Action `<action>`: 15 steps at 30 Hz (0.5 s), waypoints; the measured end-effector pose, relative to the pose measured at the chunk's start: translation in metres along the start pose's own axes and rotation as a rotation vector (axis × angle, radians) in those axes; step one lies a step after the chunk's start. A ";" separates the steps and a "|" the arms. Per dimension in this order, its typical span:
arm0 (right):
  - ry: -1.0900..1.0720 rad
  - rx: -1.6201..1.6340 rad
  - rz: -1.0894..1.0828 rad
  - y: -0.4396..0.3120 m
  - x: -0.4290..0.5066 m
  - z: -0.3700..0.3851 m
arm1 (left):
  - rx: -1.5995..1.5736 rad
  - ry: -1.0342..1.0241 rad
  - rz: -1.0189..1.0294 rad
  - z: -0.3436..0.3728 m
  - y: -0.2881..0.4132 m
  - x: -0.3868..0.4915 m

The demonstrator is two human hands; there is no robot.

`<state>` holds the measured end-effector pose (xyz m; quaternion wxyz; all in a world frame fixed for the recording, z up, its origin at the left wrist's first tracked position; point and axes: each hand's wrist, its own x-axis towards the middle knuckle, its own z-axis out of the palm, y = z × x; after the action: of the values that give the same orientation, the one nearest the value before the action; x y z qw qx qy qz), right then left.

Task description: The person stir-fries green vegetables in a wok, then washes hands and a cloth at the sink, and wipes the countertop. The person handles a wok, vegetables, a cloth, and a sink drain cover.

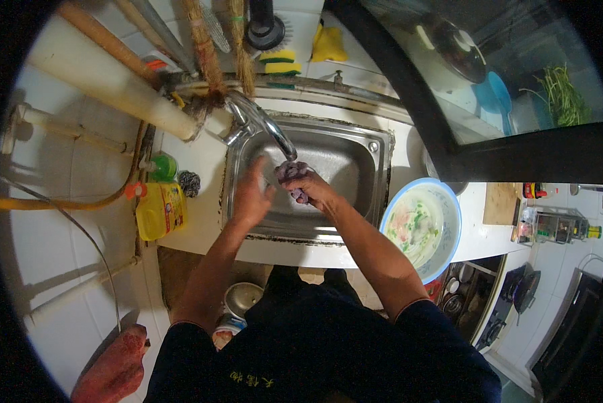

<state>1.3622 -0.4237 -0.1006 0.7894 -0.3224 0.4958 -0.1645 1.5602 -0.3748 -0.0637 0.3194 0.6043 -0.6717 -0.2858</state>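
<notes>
Above a stainless steel sink (331,151), my right hand (314,189) grips a crumpled purplish-grey cloth (291,174), just below the spout of a chrome faucet (273,128). To its left, my left hand (253,196) is over the basin with its fingers apart, slightly blurred, holding nothing. Whether water is running from the spout I cannot tell. Right of the sink, a white basin with a blue rim (452,201) holds pale liquid with green and pinkish bits.
Left of the sink stand a yellow jug (160,210), a green bottle (164,167) and a steel wool scrubber (189,183). Behind are sponges (282,68), straw brushes (205,50) and a thick pipe (110,80). A dark-framed window (523,158) juts in at the upper right. A cutting board (499,204) lies far right.
</notes>
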 end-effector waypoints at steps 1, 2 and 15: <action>-0.044 -0.087 0.026 -0.004 0.004 0.000 | 0.073 -0.057 0.082 0.006 0.007 -0.001; -0.087 -0.174 0.052 -0.008 0.009 0.000 | 0.146 -0.114 0.165 0.012 0.013 -0.001; 0.117 -1.650 -0.309 -0.022 0.039 0.048 | 0.549 -0.498 -0.142 0.006 -0.026 0.038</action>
<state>1.4241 -0.4462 -0.0976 0.2421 -0.8514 0.4474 0.1279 1.5691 -0.4151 -0.0843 -0.0480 0.6243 -0.7368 -0.2549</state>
